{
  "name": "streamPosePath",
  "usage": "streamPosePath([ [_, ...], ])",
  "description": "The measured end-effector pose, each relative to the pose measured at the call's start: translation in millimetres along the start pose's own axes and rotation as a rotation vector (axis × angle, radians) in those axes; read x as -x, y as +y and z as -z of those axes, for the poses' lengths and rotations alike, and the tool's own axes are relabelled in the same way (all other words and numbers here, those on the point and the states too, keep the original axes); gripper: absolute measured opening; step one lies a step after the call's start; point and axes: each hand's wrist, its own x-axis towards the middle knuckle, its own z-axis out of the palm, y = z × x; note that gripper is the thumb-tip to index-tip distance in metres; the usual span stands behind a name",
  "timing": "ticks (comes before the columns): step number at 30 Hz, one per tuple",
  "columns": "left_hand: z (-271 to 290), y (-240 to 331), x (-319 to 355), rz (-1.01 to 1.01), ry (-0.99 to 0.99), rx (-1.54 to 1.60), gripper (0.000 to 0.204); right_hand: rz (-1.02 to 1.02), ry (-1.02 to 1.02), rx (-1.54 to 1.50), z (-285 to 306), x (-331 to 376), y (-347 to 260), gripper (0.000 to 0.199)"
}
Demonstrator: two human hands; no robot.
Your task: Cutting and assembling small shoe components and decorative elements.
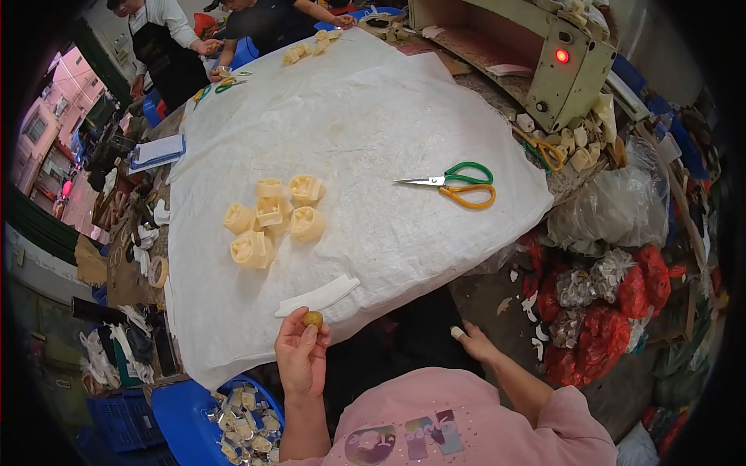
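Left hand (301, 359) pinches small brown knob (312, 318) — seemingly off cloth edge (233, 365).

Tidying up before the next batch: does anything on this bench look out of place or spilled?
Small cream offcuts lie scattered off the white sheet beside the machine, around a second pair of scissors. Nothing looks damaged.

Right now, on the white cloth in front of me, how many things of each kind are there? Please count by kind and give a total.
Cream moulded plastic pieces in the near cluster: 6
Scissors with one green and one orange handle: 1
Flat white folded strip: 1
Total: 8
The left hand pinches a small brown round piece; not counted.
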Motion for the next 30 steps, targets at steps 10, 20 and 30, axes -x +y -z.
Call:
streamPosePath([
  [10,8,2,3,-0.041,-0.017,-0.041,0.030,0.103,0.135,0.144,-9,0,-3,0.062],
  [20,11,3,5,-0.076,-0.004,-0.043,0.028,0.206,0.253,0.229,-21,-3,-1,0.061],
  [30,18,4,6,-0.098,-0.008,-0.072,0.028,0.212,0.268,0.259,-18,-1,-1,0.057],
])
